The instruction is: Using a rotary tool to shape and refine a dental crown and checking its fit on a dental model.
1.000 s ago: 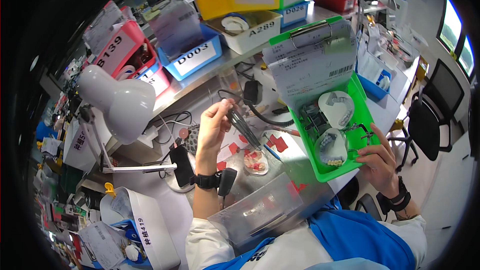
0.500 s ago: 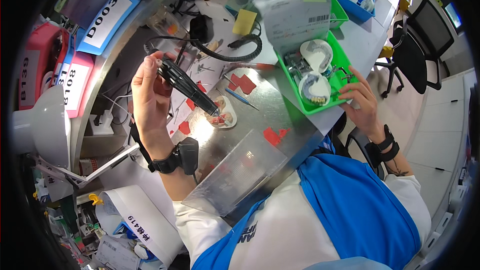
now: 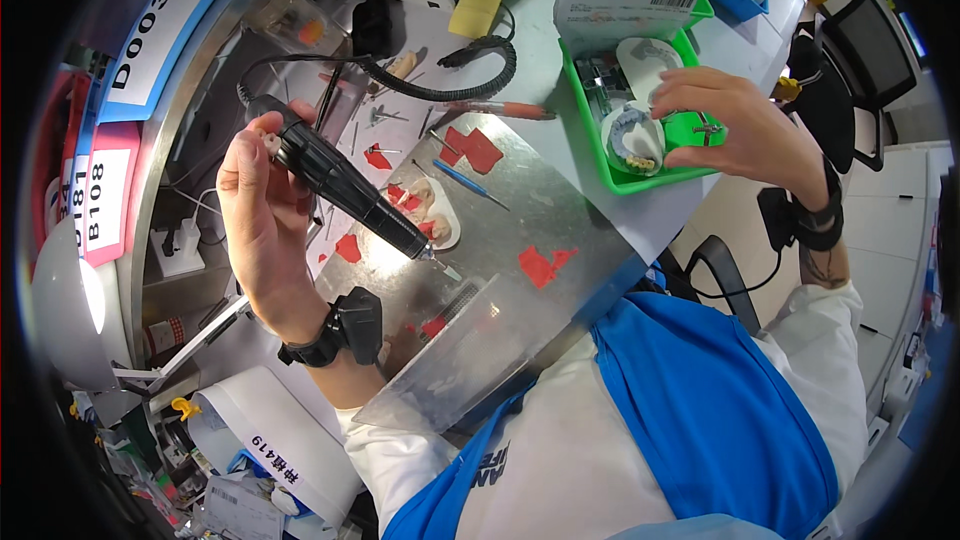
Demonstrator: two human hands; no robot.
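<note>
My left hand (image 3: 255, 230) is wrapped round a black rotary handpiece (image 3: 345, 185) with a coiled cord. A slim bit at its tip points down to the right, above the metal plate. A small tooth-coloured piece (image 3: 270, 143) shows at the fingertips; how it is held I cannot tell. My right hand (image 3: 735, 125) hovers over a green tray (image 3: 612, 180), thumb and fingers apart. Beside the fingers lie a white plaster dental cast (image 3: 645, 58) and another cast with gold-coloured teeth (image 3: 634, 143). A metal articulator part (image 3: 706, 128) shows below the palm.
A white dish (image 3: 447, 225) with small models and red bits sits on the metal plate (image 3: 540, 190). Near it lie a blue-handled tool (image 3: 470, 184) and red wax scraps (image 3: 545, 265). A clear slanted shield (image 3: 460, 360) stands in front. A white lamp (image 3: 75, 310) is at left.
The handpiece has swung away from the white dish, its tip now lower right of it. My right hand has moved from the tray's right edge to over the casts. The whole view has shifted slightly.
</note>
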